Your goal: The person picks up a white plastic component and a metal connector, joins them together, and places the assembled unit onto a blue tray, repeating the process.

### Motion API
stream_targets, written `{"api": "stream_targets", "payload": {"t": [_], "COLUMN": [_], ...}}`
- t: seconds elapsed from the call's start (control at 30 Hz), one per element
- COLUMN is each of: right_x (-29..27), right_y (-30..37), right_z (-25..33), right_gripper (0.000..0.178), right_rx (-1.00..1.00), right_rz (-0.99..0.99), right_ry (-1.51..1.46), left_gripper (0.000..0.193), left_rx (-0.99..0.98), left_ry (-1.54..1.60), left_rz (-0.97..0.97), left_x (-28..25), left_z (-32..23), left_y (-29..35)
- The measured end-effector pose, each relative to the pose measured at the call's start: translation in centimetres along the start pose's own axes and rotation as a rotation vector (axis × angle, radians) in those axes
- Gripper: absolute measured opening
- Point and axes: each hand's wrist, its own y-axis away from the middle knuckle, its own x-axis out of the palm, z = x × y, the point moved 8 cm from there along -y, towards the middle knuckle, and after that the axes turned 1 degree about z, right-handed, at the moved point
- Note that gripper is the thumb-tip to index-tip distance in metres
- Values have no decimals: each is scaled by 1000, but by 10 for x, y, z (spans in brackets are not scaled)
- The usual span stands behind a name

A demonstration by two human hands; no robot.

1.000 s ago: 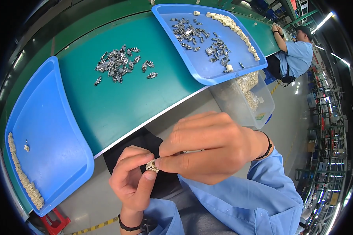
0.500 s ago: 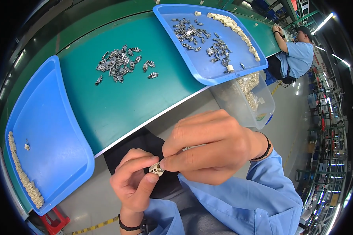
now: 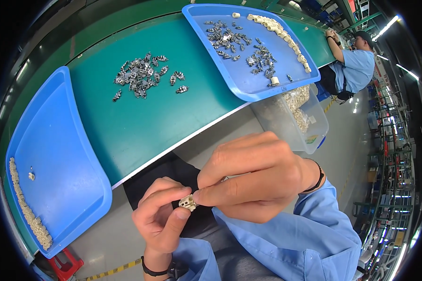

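My left hand (image 3: 160, 215) pinches a small cream slotted housing (image 3: 188, 203) between thumb and forefinger, above my lap. Against its right end press the closed fingertips of my right hand (image 3: 251, 180). What those fingers grip is mostly hidden; a pale sliver shows between them. Beyond the hands, a pile of small metal clips (image 3: 138, 77) lies on the green table (image 3: 173, 119), with a few stray clips beside it.
At left, a blue tray (image 3: 63, 126) has cream pieces (image 3: 28, 210) along its edge. Another blue tray (image 3: 241, 86) bears metal clips and cream sleeves (image 3: 281, 33). Below it stands a clear bin (image 3: 279, 119). A co-worker (image 3: 356, 65) is at far right; a red stool (image 3: 65, 264) lower left.
My right hand has shifted slightly to the right, its fingertips still at the housing. The housing has turned a little in my left fingers.
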Motion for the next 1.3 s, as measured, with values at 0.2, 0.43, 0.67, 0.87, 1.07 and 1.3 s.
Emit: {"api": "stream_targets", "payload": {"t": [0.2, 0.43, 0.67, 0.87, 1.07, 1.3], "right_x": [1, 1, 7, 14, 19, 0], "right_y": [1, 4, 8, 10, 14, -18], "right_z": [-1, 3, 8, 6, -14, -38], "right_gripper": [17, 17, 15, 22, 32, 28], "right_rx": [11, -11, -87, -59, 127, 204], "right_rz": [6, -38, -25, -10, 18, 81], "right_ry": [-1, 15, 43, -2, -163, -179], "left_gripper": [28, 27, 29, 32, 35, 38], "left_rx": [3, -38, -42, -55, -44, -62], "left_ry": [16, 99, 132, 294, 225, 276], "left_rz": [8, 0, 13, -14, -51, -161], "left_x": [1, 3, 6, -2, -6, -9], "left_z": [-1, 1, -1, 10, 14, 11], "left_y": [0, 1, 1, 5, 4, -10]}}
